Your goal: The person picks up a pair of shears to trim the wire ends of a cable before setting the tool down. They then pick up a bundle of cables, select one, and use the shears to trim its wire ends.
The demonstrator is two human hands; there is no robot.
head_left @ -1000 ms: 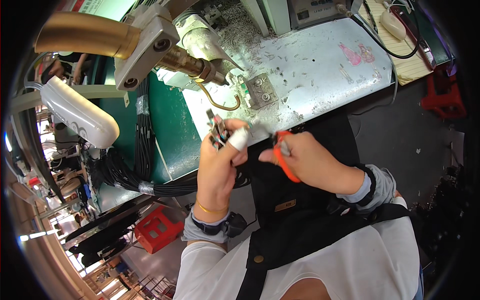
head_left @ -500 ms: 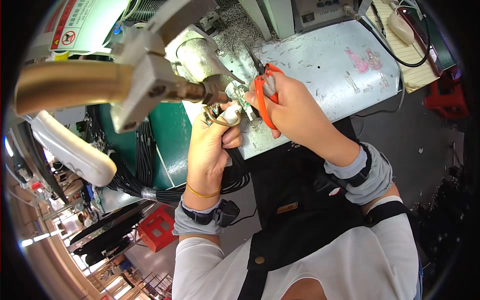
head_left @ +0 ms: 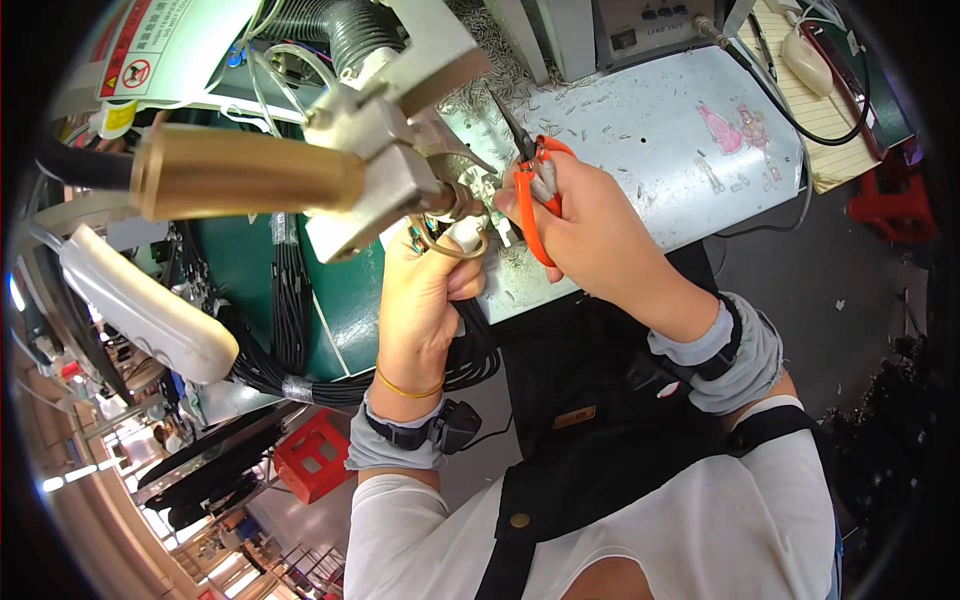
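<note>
A pair of orange-handled scissors point(head_left: 527, 205) is held in my right hand point(head_left: 590, 215), its dark blades pointing up and away from me. My right thumb and fingertips reach to a small white and green part point(head_left: 497, 225) near a metal tool tip. My left hand point(head_left: 425, 285) is closed just left of that part, with a white cover point(head_left: 466, 236) on a digit and a tan loop around it. What its fingers pinch is mostly hidden. Over the left fingers hangs a brass-coloured cylinder point(head_left: 260, 170) in a metal clamp block point(head_left: 390, 190).
Many small metal bits point(head_left: 590, 95) lie scattered on the pale metal plate point(head_left: 660, 170). Black cable bundles point(head_left: 290, 310) cover the green mat at left. A white lamp-like arm point(head_left: 150, 305) stands at left. A grey control box point(head_left: 655, 30) sits at the back.
The brass cylinder and its clamp have shifted to the right, uncovering a ribbed hose behind. Both hands have stayed almost in place, my right one still holding the scissors.
</note>
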